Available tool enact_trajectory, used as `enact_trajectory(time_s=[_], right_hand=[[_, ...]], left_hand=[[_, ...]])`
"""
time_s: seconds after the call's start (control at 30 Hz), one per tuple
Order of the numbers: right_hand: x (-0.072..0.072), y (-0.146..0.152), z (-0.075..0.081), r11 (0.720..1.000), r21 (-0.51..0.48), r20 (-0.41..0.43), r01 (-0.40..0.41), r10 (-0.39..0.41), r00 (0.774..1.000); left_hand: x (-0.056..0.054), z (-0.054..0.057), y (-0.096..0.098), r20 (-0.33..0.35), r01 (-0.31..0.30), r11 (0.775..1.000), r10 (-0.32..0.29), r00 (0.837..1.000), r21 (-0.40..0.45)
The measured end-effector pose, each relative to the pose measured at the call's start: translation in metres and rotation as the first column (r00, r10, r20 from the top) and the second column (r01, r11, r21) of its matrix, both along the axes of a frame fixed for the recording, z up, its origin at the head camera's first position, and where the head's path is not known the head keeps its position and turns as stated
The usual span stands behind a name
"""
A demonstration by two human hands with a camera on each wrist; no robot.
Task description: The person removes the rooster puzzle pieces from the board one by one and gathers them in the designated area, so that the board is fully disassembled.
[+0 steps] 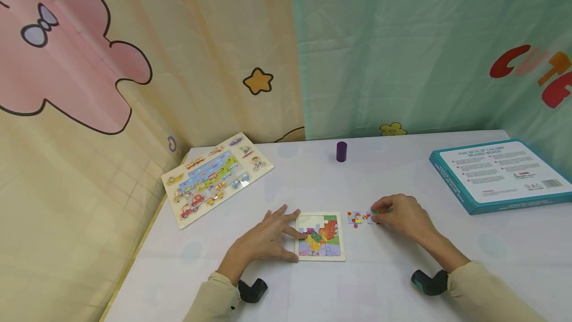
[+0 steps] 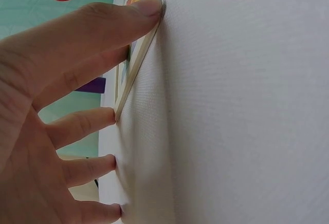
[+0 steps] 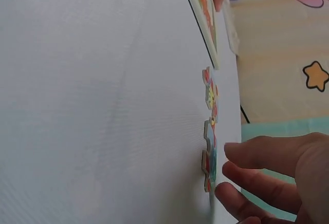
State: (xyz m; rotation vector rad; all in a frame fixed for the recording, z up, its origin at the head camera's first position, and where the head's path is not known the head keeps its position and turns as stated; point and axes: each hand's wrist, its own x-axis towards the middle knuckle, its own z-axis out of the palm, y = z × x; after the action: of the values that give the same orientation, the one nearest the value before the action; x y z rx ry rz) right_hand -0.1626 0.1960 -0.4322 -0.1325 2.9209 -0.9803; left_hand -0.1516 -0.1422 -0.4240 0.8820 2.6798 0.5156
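1. Lower centre: left hand [image 1: 265, 240], fingers spread, touches the puzzle board [image 1: 341, 237].
2. Just right of centre, low: loose pieces [image 1: 353, 218] — right hand [image 1: 405, 217], fingers parted, beside them.
3. Pieces seem light, stiff — pinch opposite edges.

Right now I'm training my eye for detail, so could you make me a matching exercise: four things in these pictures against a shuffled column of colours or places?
1. Left hand
2. Small cylinder
3. Right hand
4. Flat box

A. Beside the loose puzzle pieces
B. Teal-edged, with a white printed panel
C. Touching the edge of the framed puzzle
D. Purple

Pairs: 1-C, 2-D, 3-A, 4-B
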Motion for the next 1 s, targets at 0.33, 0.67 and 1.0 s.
enact_trajectory(time_s=[0.33,0.67,1.0], right_hand=[[-0.007,-0.035,0.011,1.000,-0.017,-0.036,-0.011,0.010,0.999],[-0.013,-0.100,0.009,0.991,0.076,0.023,-0.110,0.108,0.994],[-0.009,-0.122,0.008,0.964,0.252,-0.021,-0.082,0.090,0.996]], left_hand=[[0.000,0.001,0.000,0.001,-0.003,1.000,0.003,1.000,-0.004],[-0.001,0.001,0.001,0.019,-0.005,1.000,0.005,1.000,-0.006],[-0.002,0.002,0.000,0.033,-0.010,1.000,0.010,0.999,-0.001]])
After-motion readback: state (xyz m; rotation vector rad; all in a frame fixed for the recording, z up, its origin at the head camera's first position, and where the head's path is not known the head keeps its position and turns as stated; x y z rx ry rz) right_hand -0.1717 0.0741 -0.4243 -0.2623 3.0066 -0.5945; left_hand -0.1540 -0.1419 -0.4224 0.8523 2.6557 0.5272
